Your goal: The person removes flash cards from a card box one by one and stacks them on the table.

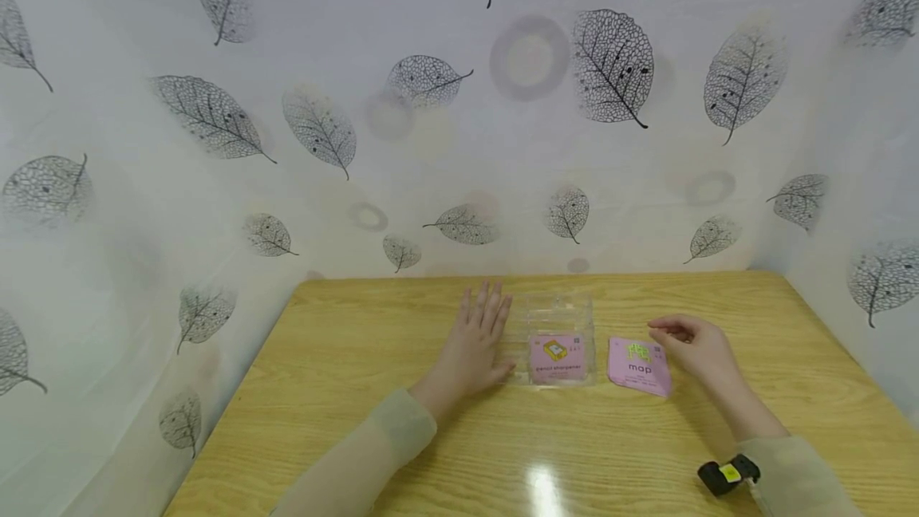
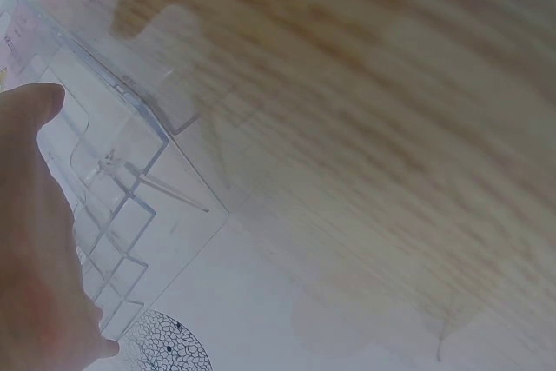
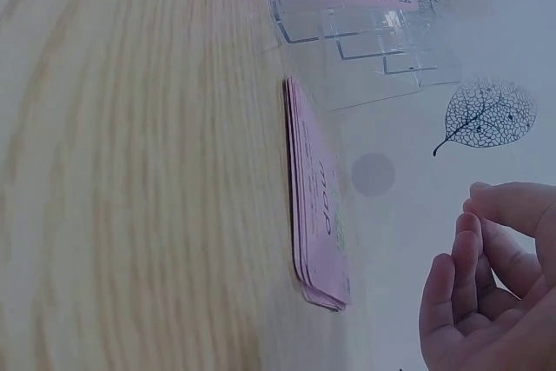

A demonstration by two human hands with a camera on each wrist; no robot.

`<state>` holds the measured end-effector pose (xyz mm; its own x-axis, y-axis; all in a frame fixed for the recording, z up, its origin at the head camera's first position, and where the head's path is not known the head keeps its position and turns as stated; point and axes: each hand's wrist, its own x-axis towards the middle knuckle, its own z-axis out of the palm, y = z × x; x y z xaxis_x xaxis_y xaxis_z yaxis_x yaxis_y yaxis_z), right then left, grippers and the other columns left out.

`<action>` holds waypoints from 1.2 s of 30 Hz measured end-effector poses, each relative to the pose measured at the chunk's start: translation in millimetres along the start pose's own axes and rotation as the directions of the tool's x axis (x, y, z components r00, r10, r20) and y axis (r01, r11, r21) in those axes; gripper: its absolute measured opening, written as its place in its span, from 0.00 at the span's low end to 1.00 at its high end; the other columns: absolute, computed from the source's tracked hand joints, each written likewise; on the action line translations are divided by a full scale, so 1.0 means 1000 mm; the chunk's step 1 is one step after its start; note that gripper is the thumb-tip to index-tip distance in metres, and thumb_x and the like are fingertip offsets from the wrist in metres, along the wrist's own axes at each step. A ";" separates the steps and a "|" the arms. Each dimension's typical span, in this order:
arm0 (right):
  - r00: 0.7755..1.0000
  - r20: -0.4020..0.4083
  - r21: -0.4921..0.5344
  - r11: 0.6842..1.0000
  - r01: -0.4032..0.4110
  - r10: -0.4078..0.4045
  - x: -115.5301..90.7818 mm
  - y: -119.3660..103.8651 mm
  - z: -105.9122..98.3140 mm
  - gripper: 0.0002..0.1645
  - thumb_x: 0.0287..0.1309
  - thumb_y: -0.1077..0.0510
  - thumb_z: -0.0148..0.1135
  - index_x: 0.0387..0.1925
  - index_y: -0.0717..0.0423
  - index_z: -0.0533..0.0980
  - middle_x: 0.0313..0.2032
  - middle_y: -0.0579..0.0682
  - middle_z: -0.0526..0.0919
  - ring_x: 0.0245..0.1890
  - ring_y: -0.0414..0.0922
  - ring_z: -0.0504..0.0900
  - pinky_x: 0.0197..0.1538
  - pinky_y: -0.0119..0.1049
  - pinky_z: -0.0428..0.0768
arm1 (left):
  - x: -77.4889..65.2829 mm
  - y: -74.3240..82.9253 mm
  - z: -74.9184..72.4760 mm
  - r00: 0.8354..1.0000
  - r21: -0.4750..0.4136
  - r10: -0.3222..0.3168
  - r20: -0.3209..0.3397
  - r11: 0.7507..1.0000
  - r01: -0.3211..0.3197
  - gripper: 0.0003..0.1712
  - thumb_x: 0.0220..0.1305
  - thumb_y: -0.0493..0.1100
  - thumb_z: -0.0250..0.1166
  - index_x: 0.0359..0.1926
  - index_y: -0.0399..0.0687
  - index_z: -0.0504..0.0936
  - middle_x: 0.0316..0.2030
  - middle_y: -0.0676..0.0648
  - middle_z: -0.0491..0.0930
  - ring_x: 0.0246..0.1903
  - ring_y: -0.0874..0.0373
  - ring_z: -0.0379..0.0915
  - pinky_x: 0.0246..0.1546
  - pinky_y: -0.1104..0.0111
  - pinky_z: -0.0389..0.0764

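A clear plastic tiered holder stands at mid-table with a pink pencil sharpener card in its front slot. My left hand lies against the holder's left side, fingers stretched forward and thumb over its front edge. In the left wrist view the thumb overlaps the clear steps of the holder. To the right of the holder lies a slightly fanned stack of pink cards, the top one reading "map". Just beyond the stack's right edge hovers my right hand, its fingers loosely curled, thumb near the index fingertip, holding nothing visible.
The wooden table reaches back to a white curtain printed with dark leaves, which also hangs at both sides. A black strap with a small device sits at the right wrist. Light glares off the tabletop near the front.
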<state>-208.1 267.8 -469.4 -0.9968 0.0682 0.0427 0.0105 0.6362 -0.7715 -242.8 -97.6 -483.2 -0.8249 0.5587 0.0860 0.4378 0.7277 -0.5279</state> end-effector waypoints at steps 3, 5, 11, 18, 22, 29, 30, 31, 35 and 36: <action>1.000 0.008 0.012 1.000 -0.001 0.001 -0.001 -0.004 0.001 0.21 0.74 0.52 0.65 0.56 0.65 0.84 0.42 0.49 0.88 0.35 0.29 0.76 0.35 0.27 0.77 | 0.000 0.000 0.001 1.000 0.003 -0.001 -0.003 1.000 0.001 0.62 0.72 0.82 0.40 0.86 0.43 0.41 0.86 0.36 0.37 0.85 0.38 0.41 0.86 0.43 0.45; 1.000 0.010 0.021 1.000 0.001 -0.001 -0.002 -0.007 0.002 0.21 0.74 0.52 0.65 0.56 0.65 0.83 0.43 0.50 0.88 0.35 0.28 0.76 0.36 0.26 0.78 | 0.000 0.001 0.001 1.000 -0.001 -0.002 -0.004 1.000 0.002 0.62 0.72 0.82 0.40 0.86 0.43 0.41 0.86 0.36 0.37 0.85 0.38 0.41 0.86 0.43 0.45; 1.000 0.010 0.046 0.999 0.022 -0.023 -0.001 -0.014 0.006 0.21 0.74 0.53 0.66 0.57 0.66 0.83 0.43 0.48 0.87 0.36 0.26 0.76 0.37 0.25 0.78 | 0.000 0.000 0.000 1.000 -0.006 -0.002 0.008 1.000 0.002 0.62 0.72 0.82 0.40 0.86 0.42 0.39 0.86 0.36 0.34 0.86 0.38 0.36 0.86 0.43 0.43; 0.999 0.009 0.063 0.997 0.037 -0.037 -0.001 -0.019 0.011 0.19 0.73 0.54 0.67 0.55 0.65 0.84 0.37 0.42 0.85 0.34 0.30 0.76 0.35 0.27 0.77 | 0.000 0.000 0.000 1.000 0.000 0.003 0.009 1.000 -0.003 0.62 0.72 0.82 0.40 0.86 0.42 0.40 0.86 0.35 0.34 0.86 0.38 0.38 0.86 0.43 0.43; 0.999 0.021 0.074 0.996 0.041 -0.043 -0.002 -0.023 0.012 0.20 0.73 0.54 0.67 0.55 0.66 0.83 0.39 0.44 0.87 0.35 0.29 0.77 0.35 0.27 0.78 | 0.000 0.000 -0.001 1.000 -0.010 0.002 0.017 1.000 -0.002 0.62 0.72 0.81 0.40 0.86 0.42 0.39 0.86 0.35 0.34 0.86 0.38 0.36 0.86 0.43 0.42; 0.997 0.041 0.067 0.996 0.062 -0.064 -0.004 -0.031 0.013 0.19 0.73 0.55 0.67 0.55 0.66 0.83 0.41 0.49 0.88 0.36 0.29 0.77 0.38 0.26 0.79 | 0.000 0.001 -0.001 1.000 0.006 0.000 0.013 1.000 0.000 0.62 0.72 0.82 0.40 0.86 0.42 0.40 0.86 0.35 0.35 0.86 0.38 0.35 0.86 0.43 0.44; 0.997 0.044 0.069 0.996 0.056 -0.059 -0.004 -0.032 0.014 0.19 0.73 0.55 0.67 0.55 0.66 0.83 0.41 0.49 0.88 0.36 0.30 0.77 0.38 0.26 0.79 | 0.000 0.001 -0.002 1.000 0.007 0.000 0.012 1.000 0.000 0.62 0.72 0.82 0.40 0.86 0.42 0.40 0.86 0.35 0.35 0.86 0.38 0.35 0.86 0.43 0.44; 0.997 0.048 0.073 0.996 0.054 -0.058 -0.005 -0.032 0.014 0.19 0.73 0.55 0.67 0.55 0.66 0.83 0.41 0.49 0.88 0.36 0.30 0.77 0.39 0.26 0.79 | -0.001 0.000 -0.002 1.000 0.006 0.000 0.012 1.000 0.000 0.62 0.72 0.82 0.40 0.86 0.42 0.40 0.86 0.35 0.35 0.86 0.38 0.35 0.86 0.43 0.44; 0.997 0.053 0.088 0.995 0.049 -0.054 -0.006 -0.034 0.017 0.19 0.73 0.56 0.67 0.55 0.66 0.83 0.41 0.49 0.88 0.36 0.31 0.78 0.38 0.27 0.79 | -0.001 0.000 -0.002 1.000 -0.003 0.000 0.014 1.000 0.000 0.62 0.72 0.81 0.40 0.86 0.42 0.40 0.86 0.36 0.36 0.86 0.38 0.36 0.86 0.43 0.43; 0.997 0.052 0.092 0.994 0.052 -0.056 -0.006 -0.035 0.017 0.19 0.73 0.56 0.67 0.55 0.66 0.83 0.41 0.48 0.88 0.36 0.31 0.78 0.38 0.27 0.79 | 0.000 0.000 -0.002 1.000 -0.003 0.000 0.011 1.000 0.000 0.62 0.72 0.82 0.40 0.86 0.42 0.40 0.86 0.36 0.37 0.86 0.38 0.37 0.86 0.43 0.44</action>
<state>-204.2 232.3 -453.7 -0.9986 -0.0078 0.0532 -0.0483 0.5657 -0.8232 -241.9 -97.1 -481.6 -0.8290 0.5540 0.0765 0.4388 0.7291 -0.5253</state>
